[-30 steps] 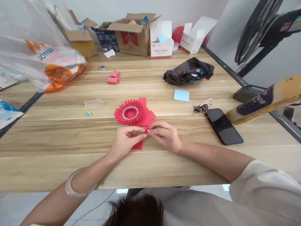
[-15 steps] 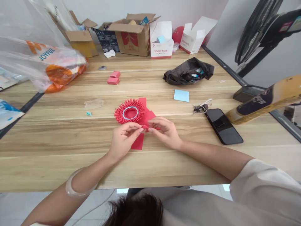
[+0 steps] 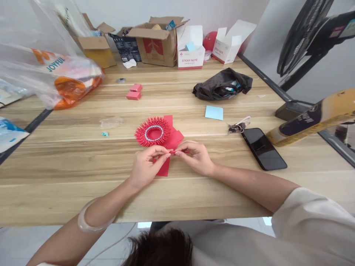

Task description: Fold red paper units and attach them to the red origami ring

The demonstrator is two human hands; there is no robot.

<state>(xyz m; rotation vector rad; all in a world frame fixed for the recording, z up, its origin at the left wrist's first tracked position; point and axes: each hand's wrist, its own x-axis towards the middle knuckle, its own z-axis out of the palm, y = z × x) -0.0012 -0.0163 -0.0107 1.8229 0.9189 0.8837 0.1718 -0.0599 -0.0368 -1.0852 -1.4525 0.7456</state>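
Both hands meet over the table, pinching a small folded piece of red paper (image 3: 172, 152) between thumbs and fingertips. My left hand (image 3: 145, 164) grips its left end, and my right hand (image 3: 196, 157) holds its right side. Most of the piece is hidden by the fingers. Just beyond them lies a spiky ring of folded red paper (image 3: 141, 133) with a light blue band around its inner edge. Flat red paper sheets (image 3: 163, 169) lie beneath the hands and stick out beside the ring.
A phone (image 3: 263, 149), keys (image 3: 235, 128) and a light blue sticky note pad (image 3: 214, 112) lie to the right. Two pink paper stacks (image 3: 133, 96), a black plastic bag (image 3: 213, 85) and a cardboard box (image 3: 166, 48) are farther back. A JOYFUL plastic bag (image 3: 69, 79) stands left.
My right fingers have closed in on the red paper piece, and the fingertips of both hands are now nearer each other. The ring and the other items stay put.
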